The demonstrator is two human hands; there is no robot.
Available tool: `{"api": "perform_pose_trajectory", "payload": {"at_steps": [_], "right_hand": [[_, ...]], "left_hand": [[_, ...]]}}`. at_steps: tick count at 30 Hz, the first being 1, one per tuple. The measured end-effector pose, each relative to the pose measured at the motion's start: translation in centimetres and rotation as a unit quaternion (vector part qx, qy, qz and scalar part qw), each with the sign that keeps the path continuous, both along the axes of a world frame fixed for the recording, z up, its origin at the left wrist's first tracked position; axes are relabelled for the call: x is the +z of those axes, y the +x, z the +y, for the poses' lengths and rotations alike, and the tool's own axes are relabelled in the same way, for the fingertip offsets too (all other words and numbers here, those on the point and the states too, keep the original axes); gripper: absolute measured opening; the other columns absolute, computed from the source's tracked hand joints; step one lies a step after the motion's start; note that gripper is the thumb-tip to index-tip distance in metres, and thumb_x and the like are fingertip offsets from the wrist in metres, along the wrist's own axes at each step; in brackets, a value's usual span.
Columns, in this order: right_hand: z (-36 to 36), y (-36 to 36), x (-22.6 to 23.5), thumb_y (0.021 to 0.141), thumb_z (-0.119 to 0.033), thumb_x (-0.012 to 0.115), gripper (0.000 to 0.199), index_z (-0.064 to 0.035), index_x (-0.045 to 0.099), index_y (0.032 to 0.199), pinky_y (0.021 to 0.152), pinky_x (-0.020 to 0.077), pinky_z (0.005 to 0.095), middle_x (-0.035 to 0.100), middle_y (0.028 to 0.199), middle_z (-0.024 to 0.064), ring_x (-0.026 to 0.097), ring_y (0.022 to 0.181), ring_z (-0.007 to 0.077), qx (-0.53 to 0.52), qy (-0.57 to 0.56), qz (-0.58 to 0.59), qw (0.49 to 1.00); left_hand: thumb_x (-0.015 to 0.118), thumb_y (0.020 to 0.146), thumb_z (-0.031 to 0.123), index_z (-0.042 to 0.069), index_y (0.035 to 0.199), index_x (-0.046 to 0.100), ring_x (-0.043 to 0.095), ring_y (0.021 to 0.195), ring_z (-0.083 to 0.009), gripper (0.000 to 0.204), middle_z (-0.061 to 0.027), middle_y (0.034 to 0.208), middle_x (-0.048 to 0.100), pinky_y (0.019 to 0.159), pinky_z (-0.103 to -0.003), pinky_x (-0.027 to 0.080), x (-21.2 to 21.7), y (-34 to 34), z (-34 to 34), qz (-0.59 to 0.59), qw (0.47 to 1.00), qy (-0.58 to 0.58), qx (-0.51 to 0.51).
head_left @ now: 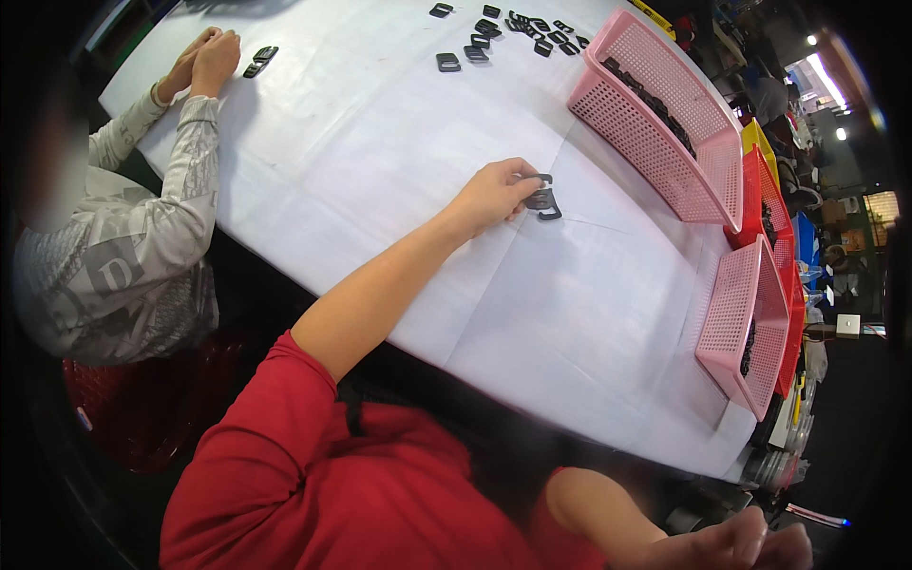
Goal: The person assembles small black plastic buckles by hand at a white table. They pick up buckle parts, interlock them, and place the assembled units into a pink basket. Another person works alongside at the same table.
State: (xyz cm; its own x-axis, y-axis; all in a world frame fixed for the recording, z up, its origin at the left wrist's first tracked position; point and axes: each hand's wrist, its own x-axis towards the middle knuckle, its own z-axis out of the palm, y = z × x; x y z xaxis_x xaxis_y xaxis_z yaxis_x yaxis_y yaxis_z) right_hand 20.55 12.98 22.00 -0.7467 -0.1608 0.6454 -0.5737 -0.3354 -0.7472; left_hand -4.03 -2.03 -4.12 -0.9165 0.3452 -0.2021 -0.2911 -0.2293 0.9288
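Note:
My left hand (496, 195) is closed on a black plastic buckle (542, 201), pinching its left side between thumb and fingers over the white table. The buckle has an open, slotted frame. Down at the lower right, off the table's near edge, my right hand (736, 545) has its fingers curled together. Whatever it may hold is hidden. Several similar black buckles (477, 54) lie loose at the far side of the table.
A large pink basket (655, 152) with black parts stands at the right. A smaller pink basket (727, 328) and a red basket (787, 252) are nearer. At the left, a co-worker's hands (211, 62) are close to black buckles (259, 62) on the white table (370, 204).

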Motion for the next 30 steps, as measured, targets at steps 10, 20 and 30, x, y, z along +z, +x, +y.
{"api": "perform_pose_trajectory", "payload": {"at_steps": [10,20,30], "right_hand": [[-0.8,-13.3,-18.4,0.08,0.0,0.059,0.035,-0.0061,0.058,0.115,0.081,0.0475,0.0334,0.057,0.105,0.01,0.058,0.097,0.0229,-0.396,0.385,-0.073,0.83],[-1.2,-18.3,-25.1,0.073,-0.001,0.066,0.025,-0.0063,0.066,0.098,0.064,0.051,0.0307,0.064,0.086,0.0053,0.062,0.078,0.0214,-0.445,0.493,0.137,0.735],[-0.2,-17.4,-26.5,0.081,-0.006,0.053,0.034,-0.005,0.059,0.114,0.079,0.0493,0.0357,0.061,0.111,0.0088,0.061,0.088,0.0267,-0.454,0.53,0.057,0.714]], "left_hand": [[0.051,0.092,0.021,0.004,0.099,0.054,0.044,0.057,-0.0041,0.019,-0.0008,0.072,0.055,0.048,-0.019,0.033,1.0,1.9,-0.2,0.055,0.998,-0.022,0.006],[0.051,0.091,0.022,0.005,0.091,0.049,0.04,0.046,-0.0052,0.017,-0.001,0.062,0.05,0.039,-0.022,0.031,0.1,1.8,0.9,0.044,0.996,-0.067,0.035],[0.053,0.09,0.021,0.006,0.088,0.049,0.038,0.044,-0.0041,0.016,-0.0008,0.061,0.049,0.038,-0.021,0.029,-0.1,1.5,2.2,0.054,0.996,-0.065,-0.023]]}}
